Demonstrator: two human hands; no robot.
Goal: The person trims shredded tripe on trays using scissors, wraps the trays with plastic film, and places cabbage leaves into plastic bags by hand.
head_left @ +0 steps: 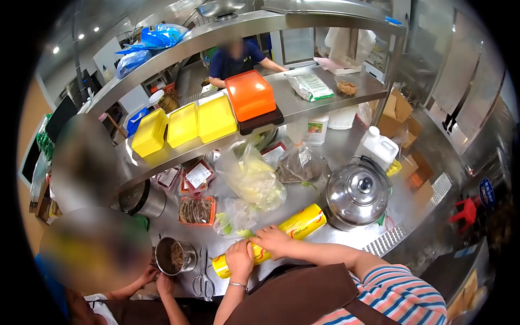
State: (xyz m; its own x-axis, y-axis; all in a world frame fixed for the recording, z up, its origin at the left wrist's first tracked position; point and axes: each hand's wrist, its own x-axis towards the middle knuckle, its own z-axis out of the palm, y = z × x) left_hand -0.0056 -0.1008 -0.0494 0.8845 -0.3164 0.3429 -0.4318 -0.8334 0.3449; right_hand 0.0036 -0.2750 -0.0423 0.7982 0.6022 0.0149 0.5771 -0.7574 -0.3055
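A long yellow roll with red print lies slantwise on the steel counter near its front edge. Around its left half my left hand is closed, with a bracelet on the wrist. Just to the right, my right hand rests over the roll's middle, fingers curled on it. Behind the roll are a plastic bag of pale vegetables and a smaller clear bag with green leaves. Scissors lie to the left of my left hand.
At the left a co-worker's hands are at a steel pot. A large lidded kettle stands right of the roll. A tray of dark food lies behind the scissors. Yellow bins line the shelf; another person is beyond it.
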